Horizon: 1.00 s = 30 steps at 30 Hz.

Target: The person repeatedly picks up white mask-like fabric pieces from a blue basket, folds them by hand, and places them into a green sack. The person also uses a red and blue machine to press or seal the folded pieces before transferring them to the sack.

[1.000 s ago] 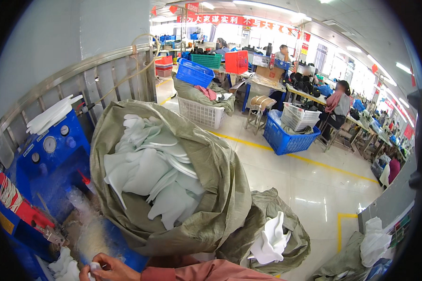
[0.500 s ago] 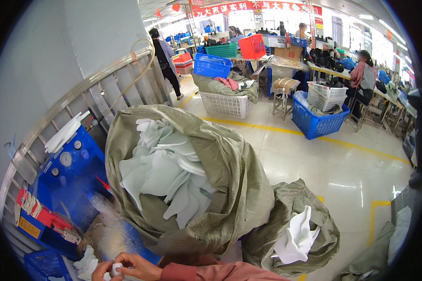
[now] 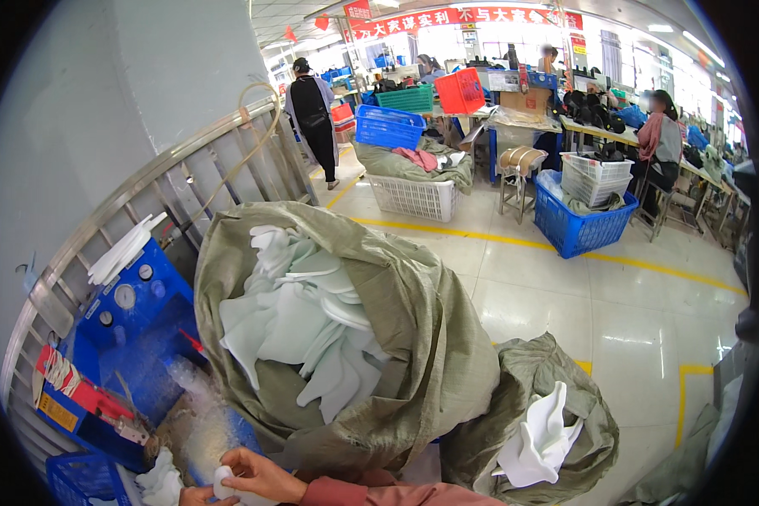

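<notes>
At the lower edge, my right hand (image 3: 266,478), in a pinkish-red sleeve, pinches a small white foam piece (image 3: 223,482) between thumb and fingers. My left hand (image 3: 196,497) meets it from the left with its fingers closed at the piece; most of that hand is cut off by the frame. Just left of them lies a heap of white foam pieces (image 3: 160,481). Beyond my hands stands a big olive woven sack (image 3: 430,337), its mouth wide and full of pale curved foam pieces (image 3: 312,312). A smaller sack (image 3: 594,413) on the right holds white foam pieces (image 3: 540,443).
A blue machine (image 3: 164,287) with gauges, dusted with white, stands at left before a metal railing (image 3: 156,160). A blue crate (image 3: 80,481) sits below it. Farther off are a white basket (image 3: 413,198), a blue basket (image 3: 582,228), a stool (image 3: 519,160), worktables and several people.
The whole view has shifted slightly. My hands have moved a little to the right, and the white foam piece in them shows more. A person in the background has stepped along the aisle.
</notes>
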Motion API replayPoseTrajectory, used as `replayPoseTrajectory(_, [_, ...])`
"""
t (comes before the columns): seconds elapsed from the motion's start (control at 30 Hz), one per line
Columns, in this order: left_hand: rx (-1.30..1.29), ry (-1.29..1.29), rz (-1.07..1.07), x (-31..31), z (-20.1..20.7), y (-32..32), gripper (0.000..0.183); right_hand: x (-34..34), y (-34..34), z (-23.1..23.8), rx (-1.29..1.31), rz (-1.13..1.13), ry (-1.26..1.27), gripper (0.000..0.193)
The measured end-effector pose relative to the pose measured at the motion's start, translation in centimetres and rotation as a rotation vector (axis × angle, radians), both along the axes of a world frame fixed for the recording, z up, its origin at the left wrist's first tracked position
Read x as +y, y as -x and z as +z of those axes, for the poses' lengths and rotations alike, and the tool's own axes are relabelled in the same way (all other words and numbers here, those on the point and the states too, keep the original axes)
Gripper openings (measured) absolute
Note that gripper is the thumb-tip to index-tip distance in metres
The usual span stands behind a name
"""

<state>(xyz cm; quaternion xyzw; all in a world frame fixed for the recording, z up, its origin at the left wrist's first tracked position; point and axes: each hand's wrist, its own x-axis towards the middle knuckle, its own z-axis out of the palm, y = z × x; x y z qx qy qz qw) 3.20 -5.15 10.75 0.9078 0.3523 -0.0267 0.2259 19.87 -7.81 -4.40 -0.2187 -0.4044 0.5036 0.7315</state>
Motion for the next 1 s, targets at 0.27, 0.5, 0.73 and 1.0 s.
replayPoseTrajectory(0.27, [-0.147,0.289,0.235,2.6,-4.9,1.9,0.038,-1.5,-0.8,1.0,-0.617,-0.121,0.110,0.040])
replayPoseTrajectory(0.5, [-0.265,0.463,0.144,3.7,-4.4,4.5,0.053,-2.1,-0.3,2.7,-0.563,0.010,0.216,0.029])
replayPoseTrajectory(0.73, [-0.135,0.217,0.013,4.0,-7.0,8.3,0.037,-1.6,1.3,2.7,-0.291,0.114,0.247,0.017])
replayPoseTrajectory(1.0, [-0.204,0.161,0.231,4.7,-5.3,15.0,0.056,2.5,6.6,3.7,-0.277,0.123,0.412,0.016])
